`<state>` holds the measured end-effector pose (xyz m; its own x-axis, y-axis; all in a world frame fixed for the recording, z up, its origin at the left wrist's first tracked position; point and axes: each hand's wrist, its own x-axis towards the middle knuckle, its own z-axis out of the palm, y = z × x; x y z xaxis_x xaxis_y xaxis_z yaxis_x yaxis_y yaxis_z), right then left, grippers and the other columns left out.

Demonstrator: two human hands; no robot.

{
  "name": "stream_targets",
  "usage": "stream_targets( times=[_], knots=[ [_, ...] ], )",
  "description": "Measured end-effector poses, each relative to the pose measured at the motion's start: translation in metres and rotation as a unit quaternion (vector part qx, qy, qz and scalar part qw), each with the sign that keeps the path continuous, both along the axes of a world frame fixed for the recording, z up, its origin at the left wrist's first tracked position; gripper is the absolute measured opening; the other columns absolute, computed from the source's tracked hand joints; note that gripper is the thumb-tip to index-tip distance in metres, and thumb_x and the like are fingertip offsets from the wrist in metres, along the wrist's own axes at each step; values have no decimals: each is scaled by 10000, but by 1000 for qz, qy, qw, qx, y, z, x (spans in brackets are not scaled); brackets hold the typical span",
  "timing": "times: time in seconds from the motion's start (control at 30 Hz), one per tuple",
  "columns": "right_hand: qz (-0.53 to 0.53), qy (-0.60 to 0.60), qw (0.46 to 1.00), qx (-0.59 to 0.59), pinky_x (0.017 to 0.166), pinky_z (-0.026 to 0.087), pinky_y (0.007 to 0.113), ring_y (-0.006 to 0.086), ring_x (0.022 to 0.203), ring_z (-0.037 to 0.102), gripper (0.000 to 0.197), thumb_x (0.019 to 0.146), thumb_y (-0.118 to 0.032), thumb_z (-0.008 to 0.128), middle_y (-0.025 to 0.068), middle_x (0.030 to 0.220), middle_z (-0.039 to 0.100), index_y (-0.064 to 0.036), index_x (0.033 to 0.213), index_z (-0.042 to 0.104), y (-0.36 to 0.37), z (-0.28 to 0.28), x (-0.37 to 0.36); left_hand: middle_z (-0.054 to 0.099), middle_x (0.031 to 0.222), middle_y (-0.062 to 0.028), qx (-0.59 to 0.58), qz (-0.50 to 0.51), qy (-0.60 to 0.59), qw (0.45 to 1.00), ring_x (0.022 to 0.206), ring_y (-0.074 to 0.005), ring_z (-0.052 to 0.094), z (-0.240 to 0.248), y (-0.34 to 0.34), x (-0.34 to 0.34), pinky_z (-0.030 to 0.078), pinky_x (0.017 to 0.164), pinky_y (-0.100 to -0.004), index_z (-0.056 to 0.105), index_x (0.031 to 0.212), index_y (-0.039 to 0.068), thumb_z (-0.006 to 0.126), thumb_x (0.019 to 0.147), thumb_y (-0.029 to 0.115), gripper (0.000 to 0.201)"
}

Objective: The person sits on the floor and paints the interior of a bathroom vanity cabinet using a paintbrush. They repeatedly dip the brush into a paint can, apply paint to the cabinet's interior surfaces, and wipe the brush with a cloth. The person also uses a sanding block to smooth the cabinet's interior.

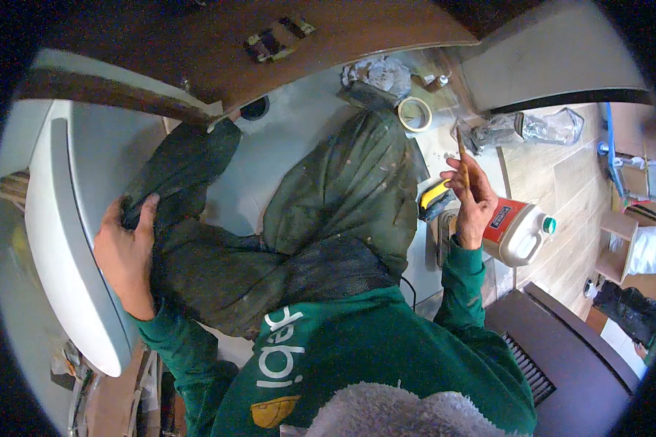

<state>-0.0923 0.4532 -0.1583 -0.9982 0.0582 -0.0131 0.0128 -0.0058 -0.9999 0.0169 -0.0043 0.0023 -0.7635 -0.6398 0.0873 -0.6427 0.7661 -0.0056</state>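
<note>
My right hand is raised over the floor at the right, its fingers closed round a thin, brown, pointed stick-like tool that stands nearly upright. Its exact kind is too small to tell. My left hand rests on my dark trouser leg, thumb and fingers apart, holding no tool. Just beyond the right wrist stands a beige plastic jug with a red label and green cap. Left of that hand lies a yellow and black tool. A roll of tape sits beyond my knee.
A brown wooden panel hangs low across the front. A white curved-edged panel stands close on my left. Clear plastic wrapping and a crumpled plastic bag lie ahead. A dark slatted panel is at the lower right.
</note>
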Motion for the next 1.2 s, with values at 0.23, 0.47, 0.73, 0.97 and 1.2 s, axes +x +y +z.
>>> stream_targets(
  times=[0.23, 0.47, 0.73, 0.97, 1.2],
  knots=[
    [9, 23, 1000, -18, 761, 558, 318, 243, 876, 711, 221, 946, -33, 608, 205, 1063, 716, 47, 1148, 653, -15, 29, -11, 722, 981, -253, -13, -21, 20, 999, 932, -419, 702, -4, -2, 6, 542, 818, -446, 708, 1140, -18, 745, 817, 547, 652],
    [71, 119, 983, 123, 694, 542, 274, 166, 811, 693, 290, 954, -47, 640, 113, 1021, 735, -42, 1244, 624, -67, 52, -76, 712, 985, -263, 19, -22, 49, 998, 920, -420, 695, -2, -2, 12, 537, 810, -445, 702, 1141, -16, 760, 822, 510, 618],
    [77, 226, 882, 406, 657, 531, 388, 293, 660, 681, 297, 848, -345, 716, 216, 746, 688, -71, 954, 761, -121, 68, -155, 708, 990, -228, 19, -31, 70, 997, 902, -417, 685, -4, -3, 14, 536, 779, -448, 701, 1091, -29, 779, 819, 473, 576],
    [177, 2, 966, 188, 508, 369, 224, 89, 598, 543, 219, 934, -187, 662, 106, 877, 762, 5, 1023, 719, -178, 64, -170, 703, 963, -225, 12, -35, 94, 995, 883, -417, 681, -7, -5, 16, 535, 752, -454, 703, 1068, -21, 794, 802, 467, 563],
    [270, -106, 955, 60, 479, 376, 258, 146, 583, 608, 265, 949, -157, 561, 121, 921, 743, 27, 1094, 686, -225, 58, -169, 683, 881, -217, -2, -65, 102, 993, 811, -428, 662, -9, -7, 17, 513, 702, -478, 689, 978, -10, 788, 804, 461, 512]
  ],
)
